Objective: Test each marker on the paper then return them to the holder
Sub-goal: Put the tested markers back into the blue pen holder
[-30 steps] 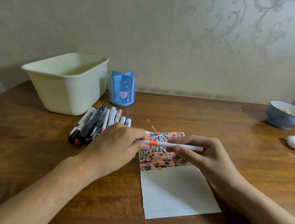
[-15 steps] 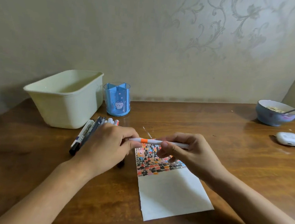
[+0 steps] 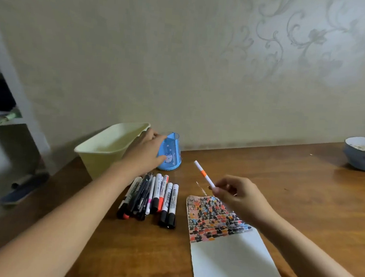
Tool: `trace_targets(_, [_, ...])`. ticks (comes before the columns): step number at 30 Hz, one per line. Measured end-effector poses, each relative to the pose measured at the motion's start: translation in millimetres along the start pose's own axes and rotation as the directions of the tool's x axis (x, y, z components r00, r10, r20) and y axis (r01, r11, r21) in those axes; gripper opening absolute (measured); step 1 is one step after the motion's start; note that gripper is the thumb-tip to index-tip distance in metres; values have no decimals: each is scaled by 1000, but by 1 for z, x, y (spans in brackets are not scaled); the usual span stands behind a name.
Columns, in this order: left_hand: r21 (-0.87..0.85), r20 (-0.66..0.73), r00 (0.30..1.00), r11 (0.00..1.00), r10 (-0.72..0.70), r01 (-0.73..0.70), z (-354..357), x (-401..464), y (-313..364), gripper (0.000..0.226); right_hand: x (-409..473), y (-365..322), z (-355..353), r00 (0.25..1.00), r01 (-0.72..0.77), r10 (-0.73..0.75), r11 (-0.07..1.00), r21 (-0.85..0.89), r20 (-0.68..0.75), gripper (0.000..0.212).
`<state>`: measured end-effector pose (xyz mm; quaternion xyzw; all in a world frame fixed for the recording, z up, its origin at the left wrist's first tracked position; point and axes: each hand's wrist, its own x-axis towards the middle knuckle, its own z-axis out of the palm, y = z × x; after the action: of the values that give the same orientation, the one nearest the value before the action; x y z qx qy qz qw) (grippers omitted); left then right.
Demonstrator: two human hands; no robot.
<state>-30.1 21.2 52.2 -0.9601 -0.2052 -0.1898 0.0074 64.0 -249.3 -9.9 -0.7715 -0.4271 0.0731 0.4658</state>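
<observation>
The left hand (image 3: 147, 151) is wrapping its grip around the blue pen holder (image 3: 171, 151) at the counter's (image 3: 283, 179) back, probably steadying it, while the right hand (image 3: 236, 195) is pinching the orange-banded marker (image 3: 204, 174) above the scribbled paper (image 3: 229, 247), angling it holderward.

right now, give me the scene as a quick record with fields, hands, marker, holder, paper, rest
left hand: left hand grips the blue holder, which tilts
right hand: right hand pinches the orange-banded marker, lifted above the table
marker: capped, points up and away
loose markers: loose markers lie side by side on the table
paper: paper, colour swatches on its far part, near part blank
rest: cream bin; bowl
</observation>
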Motion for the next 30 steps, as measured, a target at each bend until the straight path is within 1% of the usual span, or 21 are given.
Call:
trace_targets(1, [56,32,999,998,-4,2,2,9,-1,60,-2,3,1,1000,6,-6,1000,26,17,7])
trace_targets(3, [101,70,997,995,-26,19,7,23,-2,50,-7,6,1,999,18,-21,994,105,33,8])
trace_targets(6, [89,26,998,995,-54,51,12,36,-6,35,-9,6,0,999,15,-25,975,221,43,4])
trace_targets(8, [98,20,998,994,-52,50,15,42,-7,29,-8,6,-2,999,13,-26,960,280,44,4])
trace_targets(13, [120,19,998,991,-67,64,19,47,-3,20,-8,4,-6,999,0,-17,942,336,47,6])
trace_targets(15, [101,-3,996,990,-94,94,21,46,0,19,-8,3,-7,999,-7,-6,940,342,36,7])
trace_targets(19, [-31,-79,979,982,-188,186,25,43,8,21,-7,3,-10,1000,-26,19,931,365,22,7])
trace_targets(22, [-80,-112,971,976,-212,203,26,40,17,18,-6,5,-14,999,-47,49,924,380,4,7])
trace_targets(24, [-116,-152,972,980,-180,163,22,39,24,14,-5,6,-17,998,-59,68,918,392,-10,7])
trace_targets(27, [-187,-225,971,982,-74,31,8,33,40,13,-3,8,-21,994,-66,95,904,423,-48,7])
trace_targets(30, [-257,-220,976,964,4,-62,-5,14,64,13,-3,7,-23,992,-39,92,878,477,-87,8])
